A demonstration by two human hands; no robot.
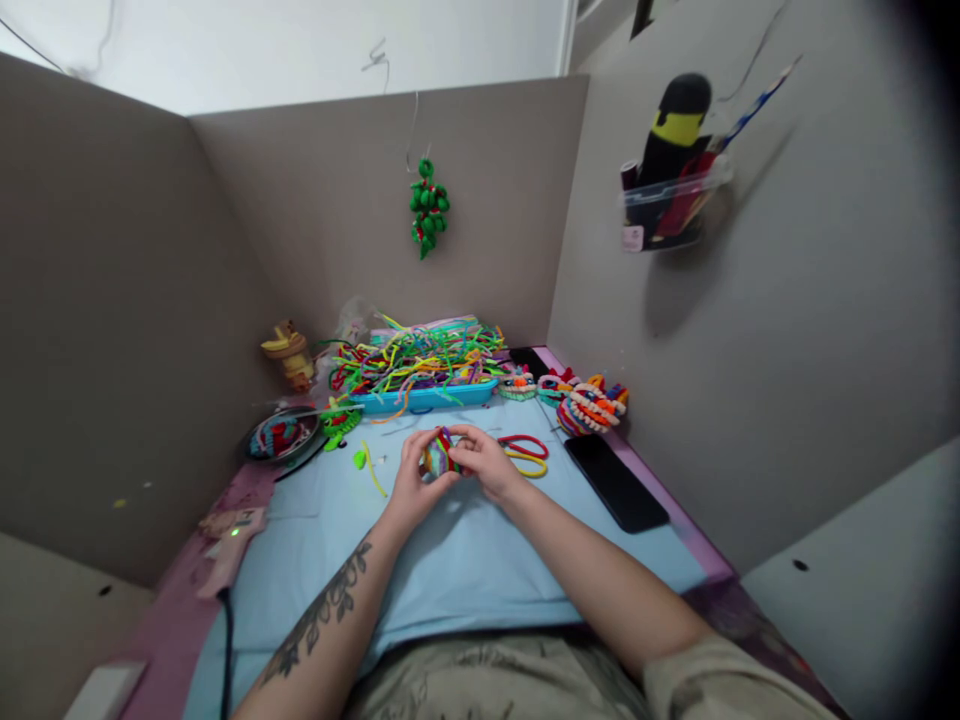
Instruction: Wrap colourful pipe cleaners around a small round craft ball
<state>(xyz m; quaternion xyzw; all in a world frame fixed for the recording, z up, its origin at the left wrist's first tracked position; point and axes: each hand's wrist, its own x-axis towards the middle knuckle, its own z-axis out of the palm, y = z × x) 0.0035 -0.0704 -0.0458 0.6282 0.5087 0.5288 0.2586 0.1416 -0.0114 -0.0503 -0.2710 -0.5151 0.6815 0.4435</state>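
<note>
Both my hands meet over the middle of the blue sheet (315, 560), around a small multicoloured striped piece that looks wound from pipe cleaners (436, 458). My left hand (411, 482) grips its left side between thumb and fingers. On the right side, my right hand (484, 462) pinches it near the top, where a purple bit shows. Part of the piece is hidden by my fingers. Just right of my right hand lie scissors with red and yellow handle loops (529, 455). Left of my hands are a yellow pipe cleaner strip (373, 470) and a bright green scrap (359, 459).
A blue tray (427, 398) heaped with pipe cleaners (420, 355) stands at the back. Finished-looking coloured pieces (589, 405) and a black phone (615, 482) lie right. At left are a pink glue gun (234, 550) with a cord and a round metal dish (259, 440). Grey partitions enclose the desk.
</note>
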